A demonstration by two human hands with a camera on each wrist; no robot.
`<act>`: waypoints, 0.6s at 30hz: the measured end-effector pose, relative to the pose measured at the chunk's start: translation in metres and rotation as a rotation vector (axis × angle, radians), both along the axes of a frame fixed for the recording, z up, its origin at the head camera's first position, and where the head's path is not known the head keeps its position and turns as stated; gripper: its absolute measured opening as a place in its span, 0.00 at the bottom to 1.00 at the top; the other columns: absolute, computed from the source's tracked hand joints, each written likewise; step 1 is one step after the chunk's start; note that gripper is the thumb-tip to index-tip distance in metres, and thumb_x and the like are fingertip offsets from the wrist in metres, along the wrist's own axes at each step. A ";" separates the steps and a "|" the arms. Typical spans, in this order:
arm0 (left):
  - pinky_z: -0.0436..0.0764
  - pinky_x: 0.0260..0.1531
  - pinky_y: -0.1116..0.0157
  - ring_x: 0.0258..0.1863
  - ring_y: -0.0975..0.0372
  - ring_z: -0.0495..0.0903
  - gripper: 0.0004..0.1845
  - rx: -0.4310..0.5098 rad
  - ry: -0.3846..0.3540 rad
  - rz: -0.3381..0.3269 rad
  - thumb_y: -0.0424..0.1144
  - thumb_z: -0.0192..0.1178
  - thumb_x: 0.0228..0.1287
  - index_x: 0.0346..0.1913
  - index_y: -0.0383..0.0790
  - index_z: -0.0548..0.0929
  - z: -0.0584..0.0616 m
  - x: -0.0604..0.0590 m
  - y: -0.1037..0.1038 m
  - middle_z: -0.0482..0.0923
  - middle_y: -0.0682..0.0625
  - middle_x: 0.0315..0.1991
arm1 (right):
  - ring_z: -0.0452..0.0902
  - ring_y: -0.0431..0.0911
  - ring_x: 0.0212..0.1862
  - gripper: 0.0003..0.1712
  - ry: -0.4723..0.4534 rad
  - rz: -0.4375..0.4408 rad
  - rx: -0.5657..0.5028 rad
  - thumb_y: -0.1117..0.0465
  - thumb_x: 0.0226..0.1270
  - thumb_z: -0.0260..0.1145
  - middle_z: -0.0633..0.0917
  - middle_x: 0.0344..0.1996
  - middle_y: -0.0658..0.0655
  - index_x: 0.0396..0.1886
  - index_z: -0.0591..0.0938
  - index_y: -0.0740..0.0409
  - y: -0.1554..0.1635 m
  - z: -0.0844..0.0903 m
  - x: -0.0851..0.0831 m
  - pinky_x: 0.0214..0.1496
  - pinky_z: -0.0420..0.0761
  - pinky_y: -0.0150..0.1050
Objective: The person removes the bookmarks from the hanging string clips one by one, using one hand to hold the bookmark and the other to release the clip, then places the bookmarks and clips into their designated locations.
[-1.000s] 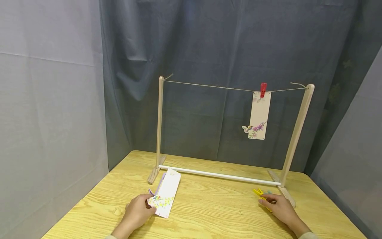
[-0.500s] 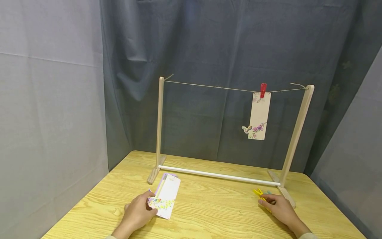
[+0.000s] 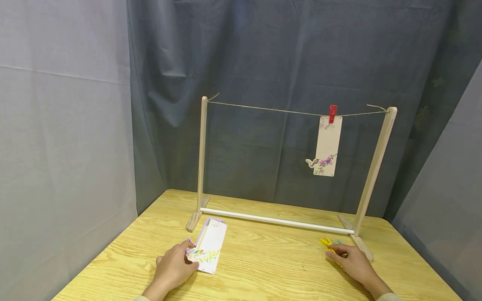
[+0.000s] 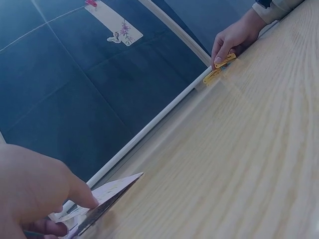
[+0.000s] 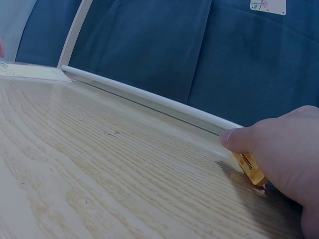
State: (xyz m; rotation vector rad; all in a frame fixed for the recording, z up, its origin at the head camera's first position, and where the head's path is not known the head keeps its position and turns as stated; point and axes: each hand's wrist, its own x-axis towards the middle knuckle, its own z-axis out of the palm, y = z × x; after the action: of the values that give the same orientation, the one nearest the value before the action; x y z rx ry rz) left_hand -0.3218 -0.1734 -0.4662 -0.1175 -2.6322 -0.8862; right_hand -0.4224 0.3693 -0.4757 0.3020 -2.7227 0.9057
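White card (image 3: 215,236) at the left of the table (image 3: 271,267), printed with yellow blossom and a small bird, laid partly over a lilac card (image 3: 203,228). Left hand (image 3: 173,265) pinches the pair at the near left edge, thumb on top, other fingers partly hidden; left wrist view shows the far end tilted above the wood. Cannot tell whether both cards are in the grip. Right hand (image 3: 354,261), well apart, pinches a yellow peg (image 5: 250,169) between thumb and fingers. Card judged very light, thin, fairly stiff, smooth enough to slide; would crease at corners or at the cut-out bird before it tore. Best hold: a flat pinch on a plain long edge, off the bird, with a check that the lilac one does not come along. Peg looks like light, springy plastic, to be taken by its tails. In the way: the white bar (image 3: 276,222) just beyond the cards, the left foot (image 3: 194,220) near them, the right foot (image 3: 362,247) close behind the right hand. A bluish piece (image 3: 339,242) beside the peg, mostly hidden. Above, the cord (image 3: 263,109) carries a hung card (image 3: 326,142) under a red peg (image 3: 332,113).
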 end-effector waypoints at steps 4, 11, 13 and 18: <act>0.64 0.36 0.52 0.31 0.62 0.73 0.28 -0.008 -0.003 0.010 0.43 0.78 0.52 0.57 0.41 0.83 -0.001 0.000 0.001 0.74 0.58 0.30 | 0.81 0.60 0.54 0.27 0.000 0.006 -0.006 0.46 0.70 0.72 0.86 0.52 0.64 0.55 0.87 0.63 -0.001 0.000 0.001 0.53 0.79 0.58; 0.62 0.35 0.53 0.32 0.61 0.73 0.30 -0.015 -0.026 0.048 0.43 0.77 0.53 0.60 0.42 0.80 -0.001 -0.002 0.002 0.77 0.57 0.33 | 0.81 0.50 0.46 0.27 -0.001 0.000 0.009 0.45 0.69 0.72 0.88 0.46 0.57 0.54 0.88 0.62 -0.001 0.001 0.000 0.47 0.80 0.50; 0.62 0.35 0.53 0.32 0.60 0.73 0.31 -0.014 -0.028 0.047 0.43 0.77 0.53 0.60 0.43 0.80 -0.001 -0.002 0.002 0.77 0.57 0.34 | 0.81 0.49 0.45 0.26 0.000 0.001 0.012 0.45 0.69 0.72 0.88 0.45 0.56 0.54 0.88 0.62 -0.001 0.001 0.000 0.46 0.80 0.50; 0.63 0.36 0.51 0.32 0.60 0.72 0.30 -0.019 -0.033 0.037 0.44 0.76 0.55 0.60 0.43 0.80 0.000 -0.001 0.001 0.74 0.57 0.32 | 0.81 0.50 0.46 0.26 -0.001 0.004 0.010 0.45 0.70 0.72 0.88 0.46 0.58 0.55 0.88 0.62 -0.001 0.001 0.000 0.48 0.80 0.51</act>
State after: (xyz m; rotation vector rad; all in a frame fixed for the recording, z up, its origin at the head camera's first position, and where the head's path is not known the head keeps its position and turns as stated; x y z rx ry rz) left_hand -0.3225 -0.1719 -0.4666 -0.0592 -2.6650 -0.8579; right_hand -0.4224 0.3681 -0.4752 0.3095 -2.7293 0.8935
